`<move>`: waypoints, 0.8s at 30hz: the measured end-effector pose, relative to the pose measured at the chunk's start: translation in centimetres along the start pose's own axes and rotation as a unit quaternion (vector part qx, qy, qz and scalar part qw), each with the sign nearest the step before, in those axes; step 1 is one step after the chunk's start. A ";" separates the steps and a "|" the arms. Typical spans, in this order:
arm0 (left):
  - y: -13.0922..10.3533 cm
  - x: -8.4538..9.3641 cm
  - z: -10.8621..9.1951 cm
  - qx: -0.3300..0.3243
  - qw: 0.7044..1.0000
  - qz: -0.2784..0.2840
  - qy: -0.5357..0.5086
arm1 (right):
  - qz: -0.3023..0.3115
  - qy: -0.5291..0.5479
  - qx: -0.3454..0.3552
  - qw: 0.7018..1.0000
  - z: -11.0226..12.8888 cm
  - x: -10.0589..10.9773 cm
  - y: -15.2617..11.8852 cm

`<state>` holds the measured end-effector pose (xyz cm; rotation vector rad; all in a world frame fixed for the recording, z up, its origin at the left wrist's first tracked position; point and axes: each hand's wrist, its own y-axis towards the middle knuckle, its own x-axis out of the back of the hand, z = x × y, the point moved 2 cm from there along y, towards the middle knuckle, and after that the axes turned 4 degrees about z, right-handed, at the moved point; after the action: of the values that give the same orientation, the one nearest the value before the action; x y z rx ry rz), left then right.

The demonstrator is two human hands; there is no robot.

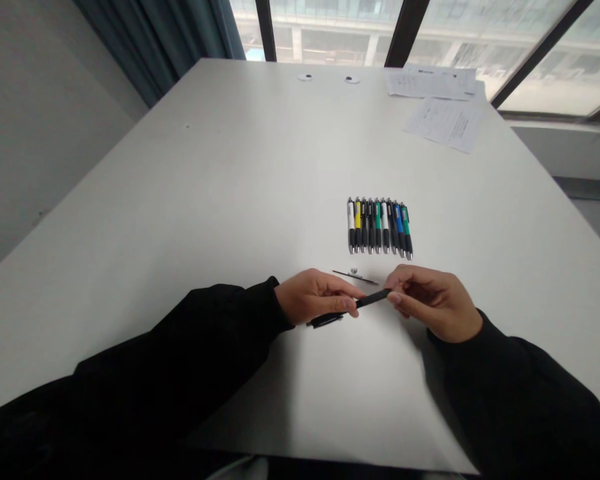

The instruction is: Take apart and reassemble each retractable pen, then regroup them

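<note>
A black pen (373,299) is held slanted between my two hands, just above the table. My left hand (320,297) grips its barrel between thumb and fingers, with the clip end sticking out below the palm. At the other end, the thumb and fingertips of my right hand (433,300) pinch the pen's tip; whether a small part sits in that pinch is hidden. Just beyond the pen lie a thin ink refill (365,279) and a small silvery piece (354,271), too small to make out fully.
A row of several click pens (379,225) in white, yellow, black, green and blue lies beyond my hands on the white table (180,200). Printed papers (445,123) rest at the far right. Two small white oval pieces with dark spots (305,78) sit near the far edge, by the window.
</note>
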<state>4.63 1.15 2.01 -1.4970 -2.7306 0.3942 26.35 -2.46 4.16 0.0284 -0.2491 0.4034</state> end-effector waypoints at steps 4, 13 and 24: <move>0.1 -0.6 0.6 0.022 0.986 0.042 -0.161 | -0.040 -0.070 0.060 0.995 0.2 -0.1 0.6; -0.3 -0.4 1.2 0.004 0.964 0.039 -0.264 | -0.019 -0.380 0.152 0.912 -1.7 0.2 1.0; -1.2 -0.7 1.6 0.010 0.979 0.052 -0.198 | -0.129 -0.088 0.027 0.987 -2.1 0.6 -0.6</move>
<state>3.83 -0.42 0.82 -1.7246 -2.9262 0.8004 27.61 -2.57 2.28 0.1484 -0.4040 0.1501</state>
